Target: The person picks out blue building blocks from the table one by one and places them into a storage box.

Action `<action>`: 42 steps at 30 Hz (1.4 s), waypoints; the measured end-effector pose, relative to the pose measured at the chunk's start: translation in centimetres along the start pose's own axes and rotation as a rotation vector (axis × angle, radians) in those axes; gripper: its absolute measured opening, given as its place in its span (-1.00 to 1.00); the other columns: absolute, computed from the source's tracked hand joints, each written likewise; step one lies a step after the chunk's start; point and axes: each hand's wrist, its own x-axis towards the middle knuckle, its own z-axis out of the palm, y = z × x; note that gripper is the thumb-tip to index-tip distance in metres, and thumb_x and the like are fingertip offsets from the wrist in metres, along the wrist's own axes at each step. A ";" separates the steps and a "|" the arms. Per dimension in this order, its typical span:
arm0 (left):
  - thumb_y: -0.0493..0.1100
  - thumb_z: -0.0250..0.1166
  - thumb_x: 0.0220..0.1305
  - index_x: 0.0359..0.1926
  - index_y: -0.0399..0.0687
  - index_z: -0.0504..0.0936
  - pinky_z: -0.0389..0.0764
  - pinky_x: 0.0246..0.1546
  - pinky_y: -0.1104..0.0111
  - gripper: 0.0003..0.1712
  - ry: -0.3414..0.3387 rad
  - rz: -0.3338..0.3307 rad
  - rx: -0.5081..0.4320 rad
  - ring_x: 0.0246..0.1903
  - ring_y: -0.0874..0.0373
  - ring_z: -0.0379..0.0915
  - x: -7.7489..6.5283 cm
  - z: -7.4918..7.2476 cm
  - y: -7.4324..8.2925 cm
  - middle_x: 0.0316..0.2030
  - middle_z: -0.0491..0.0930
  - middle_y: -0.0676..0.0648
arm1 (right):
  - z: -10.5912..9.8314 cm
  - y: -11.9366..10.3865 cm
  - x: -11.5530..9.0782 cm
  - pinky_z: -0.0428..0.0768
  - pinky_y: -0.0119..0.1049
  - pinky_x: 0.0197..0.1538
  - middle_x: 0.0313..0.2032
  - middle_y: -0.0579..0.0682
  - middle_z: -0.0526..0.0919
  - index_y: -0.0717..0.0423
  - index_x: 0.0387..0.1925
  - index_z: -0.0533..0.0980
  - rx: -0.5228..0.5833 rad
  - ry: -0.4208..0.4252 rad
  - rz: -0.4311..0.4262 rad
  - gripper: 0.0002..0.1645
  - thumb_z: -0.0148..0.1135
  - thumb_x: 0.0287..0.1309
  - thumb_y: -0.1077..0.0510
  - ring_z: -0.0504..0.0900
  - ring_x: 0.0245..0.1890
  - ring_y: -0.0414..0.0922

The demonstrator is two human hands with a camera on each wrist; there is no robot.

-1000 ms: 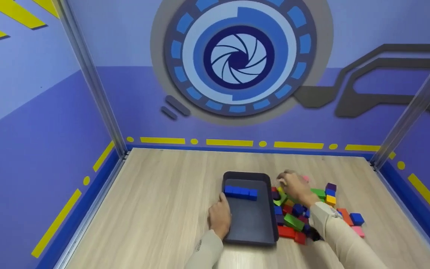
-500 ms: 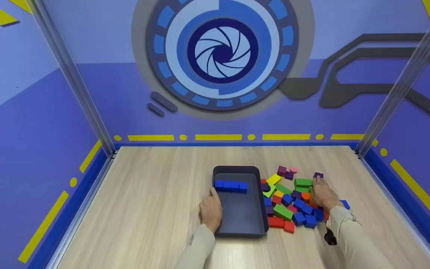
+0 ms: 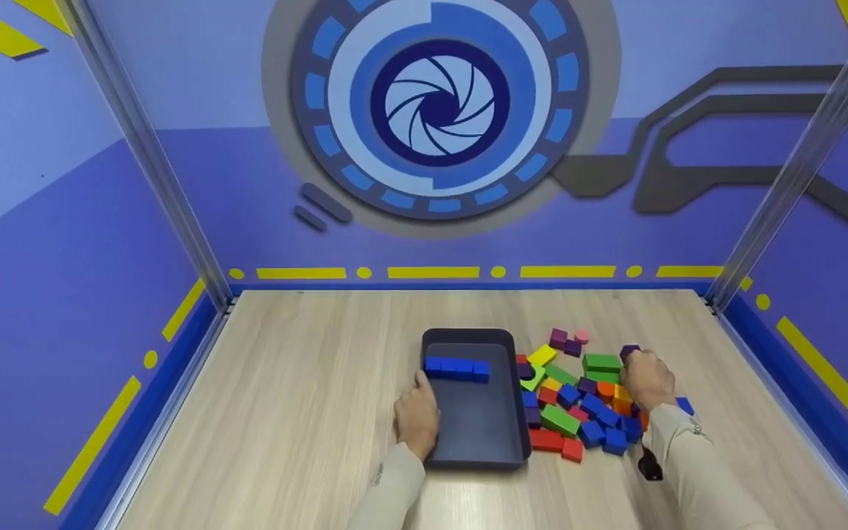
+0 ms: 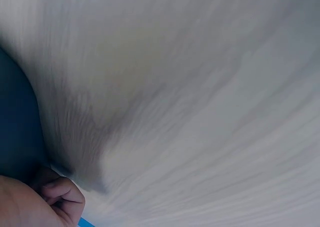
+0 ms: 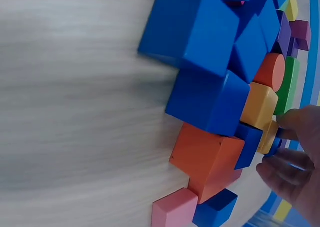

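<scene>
My left hand (image 3: 417, 418) holds the left side of a dark grey tray (image 3: 472, 442), thumb along the rim; in the left wrist view its fingers (image 4: 67, 196) curl at the tray's wall. Inside the tray, a row of blue cubes (image 3: 456, 369) lies against the left wall. At the right of a loose heap of blocks, my right hand (image 3: 649, 379) reaches down. The right wrist view has its thumb and fingers pinching a small blue block (image 5: 273, 146), mostly covered by them. Beside that are a purple block (image 3: 629, 352) and yellow blocks (image 5: 261, 106).
Right of the tray spread green blocks (image 3: 601, 363), red blocks (image 3: 546, 440), more blue cubes (image 3: 615, 441) and an orange cylinder (image 3: 605, 391). An orange block (image 5: 207, 157) and a pink block (image 5: 175, 208) lie near my right wrist. Walls (image 3: 439, 250) enclose the wooden table (image 3: 306, 412).
My right hand has moved from above the heap's far left side to its right side, and its fingers have closed on a blue block. My left hand stays at the tray.
</scene>
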 end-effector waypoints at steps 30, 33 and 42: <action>-0.18 0.47 0.16 0.08 -0.24 0.42 0.61 -0.61 0.28 -0.45 -0.061 -0.021 -0.012 -0.58 0.09 0.65 0.6 -0.4 0.0 -0.59 0.65 -0.11 | -2.5 -7.0 -0.6 0.57 0.26 0.16 0.17 0.60 0.42 0.61 0.21 0.36 0.178 0.196 -0.240 -0.48 0.16 0.21 0.52 0.54 0.11 0.48; -0.21 0.44 0.18 0.05 -0.24 0.42 0.61 -0.61 0.27 -0.50 -0.041 -0.033 -0.015 -0.58 0.07 0.65 0.7 -0.3 -0.3 -0.59 0.65 -0.12 | -2.2 -9.7 -0.2 0.58 0.23 0.16 0.18 0.54 0.45 0.57 0.21 0.39 0.197 0.182 -0.317 -0.52 0.15 0.26 0.51 0.56 0.13 0.43; -0.16 0.51 0.11 0.04 -0.21 0.42 0.59 -0.62 0.31 -0.44 -0.042 -0.029 0.021 -0.57 0.13 0.64 0.2 -0.2 0.4 -0.57 0.66 -0.08 | 0.9 -16.1 -1.2 0.70 0.09 0.00 0.01 0.44 0.62 0.51 0.10 0.50 0.249 0.069 -0.490 -0.49 0.20 0.04 0.63 0.69 -0.02 0.29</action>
